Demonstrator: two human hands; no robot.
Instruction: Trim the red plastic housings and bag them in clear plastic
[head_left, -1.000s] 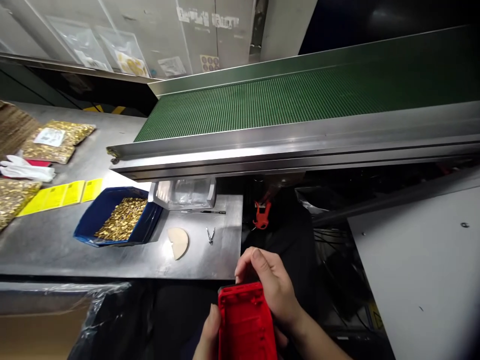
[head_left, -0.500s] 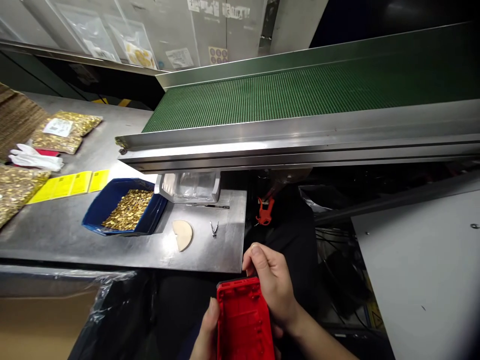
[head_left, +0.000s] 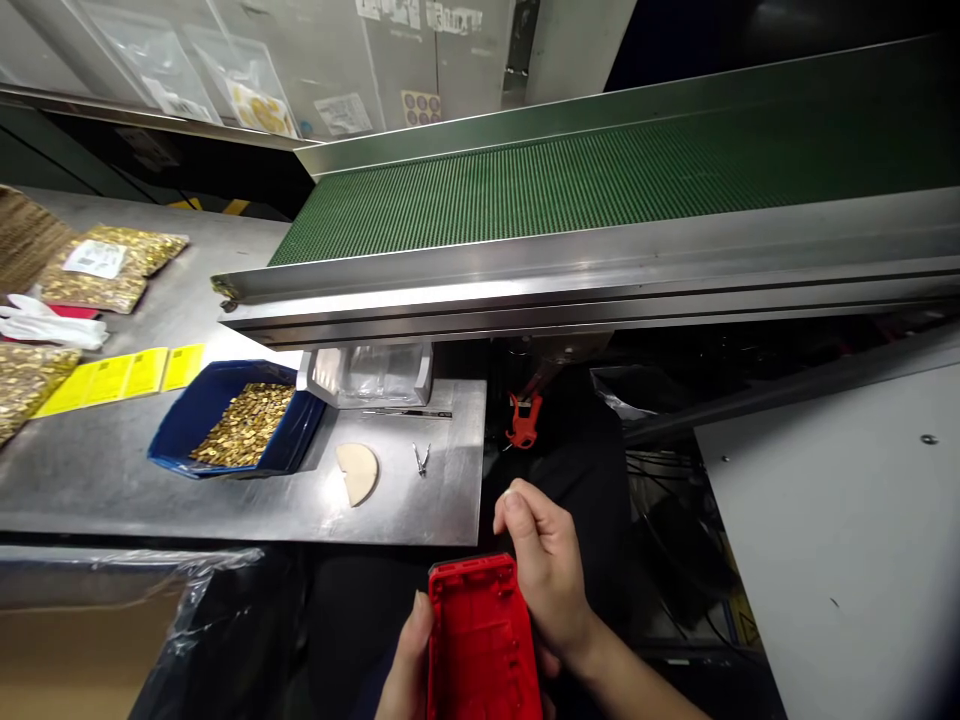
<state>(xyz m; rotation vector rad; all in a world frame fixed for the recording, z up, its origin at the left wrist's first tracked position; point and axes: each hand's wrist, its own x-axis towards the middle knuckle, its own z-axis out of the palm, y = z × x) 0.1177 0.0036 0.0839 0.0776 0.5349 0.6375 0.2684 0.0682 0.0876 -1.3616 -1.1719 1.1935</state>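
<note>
A red plastic case (head_left: 480, 640), like an open-topped shell with ribs and small posts inside, is at the bottom centre. My left hand (head_left: 409, 655) grips it, thumb along its left edge and fingertips showing at the right side. Beside the upper right corner of the case is my right hand (head_left: 551, 570), its fingers curled in and thumb pressed against the index finger. Whatever lies in that pinch, if anything, is hidden. On the metal table, a blue bin (head_left: 169, 440) holds many small brass-coloured pieces (head_left: 244, 425).
A green conveyor belt (head_left: 480, 195) crosses behind the metal table (head_left: 420, 515). On the table lie a half-round beige piece (head_left: 358, 474), small metal nippers (head_left: 421, 460), a thin dark tool (head_left: 409, 413) and a clear-grey tray (head_left: 367, 375). An orange air gun (head_left: 523, 420) hangs below the conveyor.
The view has shifted slightly, so the table and bin appear further left. My right hand's curled fingers have lifted a little away from the case. My left hand keeps its grip.
</note>
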